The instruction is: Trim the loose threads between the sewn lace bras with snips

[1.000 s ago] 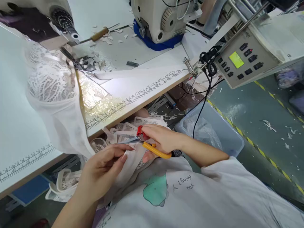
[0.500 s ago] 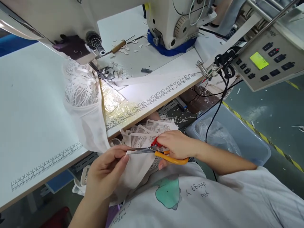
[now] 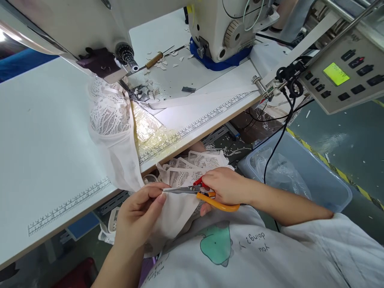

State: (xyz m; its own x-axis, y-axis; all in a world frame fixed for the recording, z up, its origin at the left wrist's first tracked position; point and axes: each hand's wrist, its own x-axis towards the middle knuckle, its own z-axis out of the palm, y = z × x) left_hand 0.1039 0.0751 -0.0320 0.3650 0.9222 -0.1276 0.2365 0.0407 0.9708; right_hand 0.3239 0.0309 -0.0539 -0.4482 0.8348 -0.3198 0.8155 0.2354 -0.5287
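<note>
Against the picture a second ago, little change is noted. The white fabric piece (image 3: 177, 214) is kept pinched at its upper edge by the left hand (image 3: 138, 216), below the sewing table (image 3: 45, 160). The thread snips (image 3: 186, 190) are gripped by the right hand (image 3: 228, 186). The blades are now laid flatter along that edge, tips by the left thumb. Trimming is judged to be in progress.
</note>
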